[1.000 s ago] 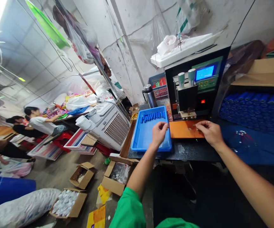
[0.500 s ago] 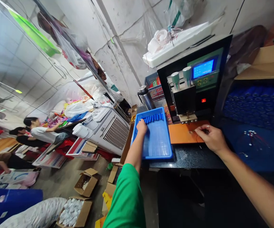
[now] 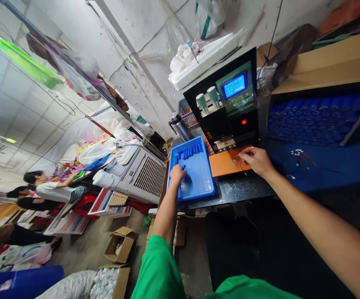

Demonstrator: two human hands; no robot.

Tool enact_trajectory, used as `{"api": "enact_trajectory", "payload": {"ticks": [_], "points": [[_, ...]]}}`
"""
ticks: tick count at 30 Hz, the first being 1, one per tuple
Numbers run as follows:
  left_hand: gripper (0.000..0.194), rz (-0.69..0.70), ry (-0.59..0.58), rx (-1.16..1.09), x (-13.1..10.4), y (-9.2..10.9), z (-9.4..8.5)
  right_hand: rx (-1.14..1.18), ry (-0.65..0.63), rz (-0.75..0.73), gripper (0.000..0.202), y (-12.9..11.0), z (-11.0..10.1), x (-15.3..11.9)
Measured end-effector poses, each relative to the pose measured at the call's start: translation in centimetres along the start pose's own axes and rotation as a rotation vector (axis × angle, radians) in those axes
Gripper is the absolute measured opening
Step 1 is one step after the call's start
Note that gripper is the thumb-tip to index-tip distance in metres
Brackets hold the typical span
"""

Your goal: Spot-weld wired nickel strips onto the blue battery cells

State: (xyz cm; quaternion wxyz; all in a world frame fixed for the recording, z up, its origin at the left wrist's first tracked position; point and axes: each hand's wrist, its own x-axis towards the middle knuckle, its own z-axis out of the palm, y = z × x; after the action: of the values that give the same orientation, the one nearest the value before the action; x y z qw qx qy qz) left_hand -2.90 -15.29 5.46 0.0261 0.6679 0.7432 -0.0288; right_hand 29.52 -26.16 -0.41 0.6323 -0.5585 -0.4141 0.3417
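My left hand [image 3: 176, 175] is closed around a blue cylindrical battery cell [image 3: 183, 167], over the left side of a blue plastic tray [image 3: 195, 192]. A row of similar blue cells [image 3: 192, 152] lies at the tray's far end. My right hand [image 3: 257, 160] pinches what looks like a thin wire, its fingertips just above an orange board [image 3: 222, 163]. That board sits under the head of a black machine [image 3: 236, 124] with a lit blue screen. The wire's far end is too fine to make out.
An open carton [image 3: 323, 79] stacked with blue cells stands at the right. Wires with white connectors [image 3: 298, 153] lie on the blue mat. Behind the tray stands a steel flask [image 3: 181, 126]. A white air cooler [image 3: 142, 172] and co-workers [image 3: 50, 189] are to the left.
My left hand has drawn back from the row of cells toward me, now with one cell in its grip. My right hand remains by the orange board. The view has shifted right.
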Motion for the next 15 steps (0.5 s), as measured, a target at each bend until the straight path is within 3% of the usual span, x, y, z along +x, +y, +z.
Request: {"api": "enact_trajectory", "payload": {"ticks": [2,4,6,9,12,15], "points": [[0.016,0.054,0.05,-0.093,-1.6,0.4,-0.1,0.1,-0.009,0.039,0.026,-0.2,-0.1,0.3],[0.014,0.151,0.14,-0.342,-3.2,1.8,-0.1,0.188,-0.019,0.082,0.028,-0.4,-0.3,0.7],[0.017,0.291,0.201,-0.693,-4.9,4.0,0.2,0.252,-0.02,0.122,0.028,-0.5,-0.5,1.0],[0.025,0.495,0.144,-1.07,-7.2,8.5,1.1,0.295,-0.014,0.144,0.026,-0.6,-0.6,1.3],[0.017,0.573,0.047,-1.145,-8.5,12.8,2.2,0.272,-0.026,0.134,0.024,-0.5,-0.5,1.3],[0.012,0.574,0.025,-1.121,-8.8,15.7,3.3,0.233,-0.026,0.103,0.023,-0.3,-0.3,1.3]]}}
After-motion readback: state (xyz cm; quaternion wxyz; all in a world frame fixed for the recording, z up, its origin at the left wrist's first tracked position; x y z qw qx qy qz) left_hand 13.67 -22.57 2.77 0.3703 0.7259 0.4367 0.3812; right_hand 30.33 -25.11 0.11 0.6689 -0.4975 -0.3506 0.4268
